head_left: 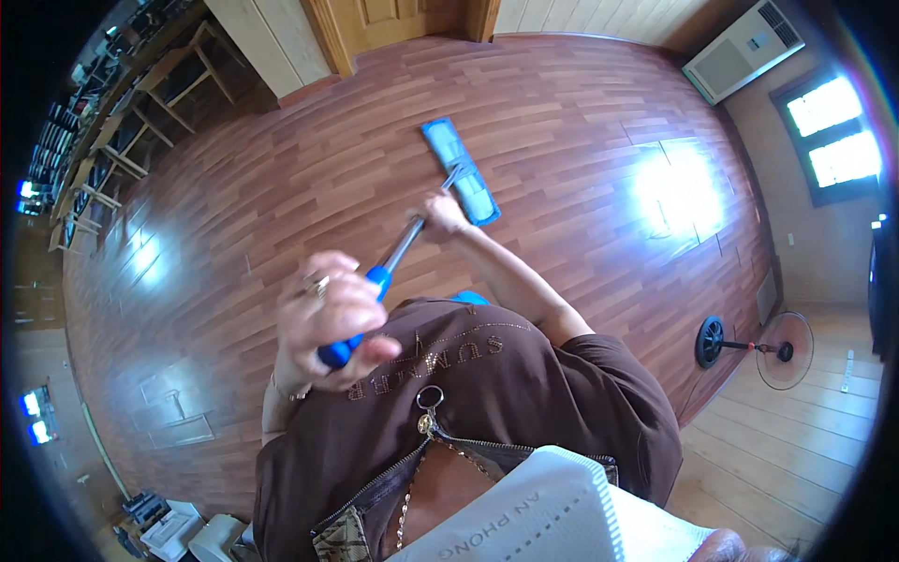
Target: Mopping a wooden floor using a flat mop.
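A flat mop spans from near my chest to the floor, its metal pole [403,245] slanting away from me. My left hand [330,314], wearing a ring, is closed round the blue grip [378,280] at the pole's upper end. Farther down, my right hand [442,215] wraps the pole, with that arm stretched forward. The light-blue rectangular mop head [461,171] lies on the wood-look floor [309,178] just beyond my right hand. A small blue thing [470,298] shows past my shirt's edge; what it is I cannot tell.
Wooden chairs [173,75] line a long cluttered counter at the far left. A wooden door [384,21] stands ahead. On the right are a standing fan [785,350], a white air-conditioning unit [744,51] and a window [826,131]. White containers [178,529] sit at the lower left.
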The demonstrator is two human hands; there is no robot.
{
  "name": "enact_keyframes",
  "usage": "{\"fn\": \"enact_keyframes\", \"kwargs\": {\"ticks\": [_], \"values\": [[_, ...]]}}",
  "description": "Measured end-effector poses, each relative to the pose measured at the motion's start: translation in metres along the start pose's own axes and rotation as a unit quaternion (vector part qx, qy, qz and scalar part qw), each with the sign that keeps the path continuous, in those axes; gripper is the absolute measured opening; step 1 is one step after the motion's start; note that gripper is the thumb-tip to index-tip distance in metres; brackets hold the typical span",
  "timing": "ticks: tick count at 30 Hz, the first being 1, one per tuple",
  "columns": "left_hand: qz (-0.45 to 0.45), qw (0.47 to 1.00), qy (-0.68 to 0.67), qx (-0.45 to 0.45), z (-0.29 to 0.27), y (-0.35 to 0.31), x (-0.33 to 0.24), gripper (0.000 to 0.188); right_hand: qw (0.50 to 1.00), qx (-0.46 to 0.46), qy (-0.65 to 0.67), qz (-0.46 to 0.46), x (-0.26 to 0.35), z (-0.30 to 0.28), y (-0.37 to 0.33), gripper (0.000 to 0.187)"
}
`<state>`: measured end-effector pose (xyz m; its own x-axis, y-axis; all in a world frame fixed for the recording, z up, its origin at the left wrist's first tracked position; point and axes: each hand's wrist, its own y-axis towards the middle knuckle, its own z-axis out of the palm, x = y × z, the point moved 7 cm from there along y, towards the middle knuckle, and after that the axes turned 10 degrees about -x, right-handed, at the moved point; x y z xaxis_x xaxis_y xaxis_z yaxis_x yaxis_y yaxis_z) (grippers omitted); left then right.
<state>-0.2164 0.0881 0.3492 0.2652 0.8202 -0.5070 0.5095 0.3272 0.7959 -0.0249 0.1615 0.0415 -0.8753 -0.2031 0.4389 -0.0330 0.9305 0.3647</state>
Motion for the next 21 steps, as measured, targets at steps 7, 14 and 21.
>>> {"fn": "enact_keyframes", "kwargs": {"ticks": [7,14,21], "values": [[-0.084,0.971,-0.123,0.186,0.106,-0.007,0.06,0.019,0.98,-0.071,-0.041,0.18,-0.176,-0.027,-0.084,0.015],[-0.188,0.92,-0.235,0.249,0.142,-0.03,0.084,0.014,0.941,-0.185,-0.007,0.281,-0.188,-0.055,-0.169,0.009],[-0.25,0.875,-0.316,0.269,0.135,-0.029,0.084,0.013,0.915,-0.242,-0.017,0.323,-0.13,-0.075,-0.215,0.015]]}}
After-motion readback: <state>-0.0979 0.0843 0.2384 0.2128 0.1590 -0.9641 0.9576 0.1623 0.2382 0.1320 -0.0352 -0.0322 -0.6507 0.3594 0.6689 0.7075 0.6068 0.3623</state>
